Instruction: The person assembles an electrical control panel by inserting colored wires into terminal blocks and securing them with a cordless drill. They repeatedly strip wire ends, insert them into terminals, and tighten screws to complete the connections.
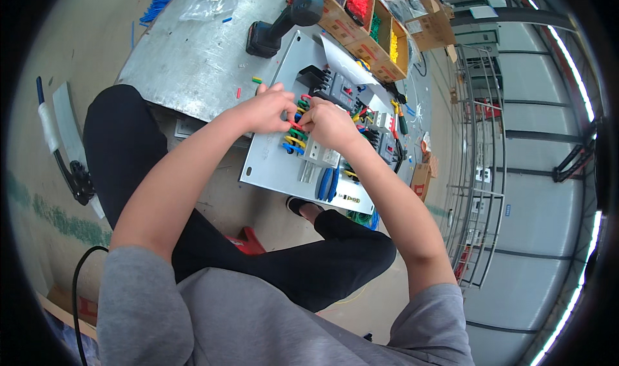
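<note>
I have the left hand (pixel 269 112) and right hand (pixel 327 125) curled together over the grey panel's (pixel 267 156) left side, at a red wire (pixel 296 125); whether either pinches it, I cannot tell. I'd guide it gently, clear of the panel's coloured loops (pixel 293 149).

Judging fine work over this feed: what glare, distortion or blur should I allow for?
Head view: the light strip at right is blown out and bows along the rim; the corners go black; the metal table has a pale sheen; between left hand and right hand, detail is too small to judge.
</note>
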The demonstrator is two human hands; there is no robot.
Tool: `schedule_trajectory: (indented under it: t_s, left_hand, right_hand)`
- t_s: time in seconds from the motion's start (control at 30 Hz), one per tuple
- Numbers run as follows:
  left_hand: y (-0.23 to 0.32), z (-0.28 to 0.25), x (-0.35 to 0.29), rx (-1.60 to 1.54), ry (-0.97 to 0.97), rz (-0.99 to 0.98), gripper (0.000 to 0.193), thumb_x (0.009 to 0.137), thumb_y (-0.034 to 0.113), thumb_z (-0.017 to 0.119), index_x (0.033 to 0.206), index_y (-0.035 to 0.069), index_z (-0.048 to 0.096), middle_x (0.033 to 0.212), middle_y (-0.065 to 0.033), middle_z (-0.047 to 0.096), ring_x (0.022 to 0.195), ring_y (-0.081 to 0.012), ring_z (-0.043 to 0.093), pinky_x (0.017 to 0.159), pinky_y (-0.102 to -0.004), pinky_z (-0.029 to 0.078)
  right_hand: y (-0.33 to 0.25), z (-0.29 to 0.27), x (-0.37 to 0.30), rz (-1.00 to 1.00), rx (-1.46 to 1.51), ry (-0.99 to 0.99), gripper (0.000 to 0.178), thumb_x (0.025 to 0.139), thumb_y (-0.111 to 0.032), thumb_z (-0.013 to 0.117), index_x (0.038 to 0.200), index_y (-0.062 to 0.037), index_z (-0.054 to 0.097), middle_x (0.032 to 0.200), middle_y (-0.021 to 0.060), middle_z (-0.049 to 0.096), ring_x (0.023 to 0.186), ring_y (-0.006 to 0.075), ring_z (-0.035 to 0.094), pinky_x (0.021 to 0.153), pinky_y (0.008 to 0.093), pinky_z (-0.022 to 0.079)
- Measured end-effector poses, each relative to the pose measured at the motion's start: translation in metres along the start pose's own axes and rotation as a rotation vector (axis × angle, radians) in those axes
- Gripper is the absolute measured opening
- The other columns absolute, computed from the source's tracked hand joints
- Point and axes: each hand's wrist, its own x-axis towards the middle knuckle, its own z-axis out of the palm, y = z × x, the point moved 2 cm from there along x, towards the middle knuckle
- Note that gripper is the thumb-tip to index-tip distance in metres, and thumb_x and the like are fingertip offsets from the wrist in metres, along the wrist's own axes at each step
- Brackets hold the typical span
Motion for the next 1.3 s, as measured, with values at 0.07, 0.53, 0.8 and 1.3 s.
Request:
schedule_trajectory:
  t_s: [0.07,0.53,0.8,1.3]
  left_hand:
    - [-0.001,-0.002,0.0,-0.004,-0.002,0.001,0.014,0.084,0.025,0.087,0.09,0.016,0.078,0.103,0.0001,0.064,0.121,-0.0244,0.055,0.109,-0.0474,0.035]
    - [0.001,-0.001,0.001,-0.064,-0.001,-0.045,0.012,0.087,0.026,0.086,0.092,0.016,0.082,0.104,0.001,0.074,0.122,-0.0238,0.061,0.115,-0.0497,0.034]
    - [0.003,0.0,0.001,-0.084,0.034,-0.024,0.012,0.087,0.025,0.085,0.091,0.014,0.081,0.093,0.0006,0.068,0.111,-0.0218,0.062,0.113,-0.0485,0.034]
    - [0.002,0.0,0.001,-0.073,0.038,-0.006,0.013,0.091,0.031,0.081,0.093,0.02,0.087,0.088,0.0048,0.069,0.107,-0.0189,0.061,0.109,-0.0461,0.033]
  right_hand:
    - [-0.003,-0.002,0.002,0.019,-0.013,-0.04,0.017,0.086,-0.012,0.083,0.1,-0.0169,0.091,0.114,0.0106,0.075,0.112,0.0343,0.076,0.092,0.0468,0.063]
    - [-0.004,-0.014,-0.002,-0.015,-0.094,-0.121,0.016,0.093,-0.014,0.08,0.107,-0.0141,0.088,0.109,0.0081,0.076,0.105,0.0325,0.075,0.089,0.0456,0.061]
    - [0.003,-0.015,-0.011,-0.05,0.117,-0.014,0.019,0.091,-0.024,0.086,0.105,-0.012,0.09,0.106,0.0101,0.082,0.098,0.0338,0.078,0.091,0.0452,0.062]
    - [0.004,-0.023,-0.012,-0.156,0.078,-0.034,0.016,0.09,-0.009,0.078,0.104,-0.0053,0.087,0.107,0.0149,0.081,0.096,0.0374,0.077,0.089,0.0463,0.063]
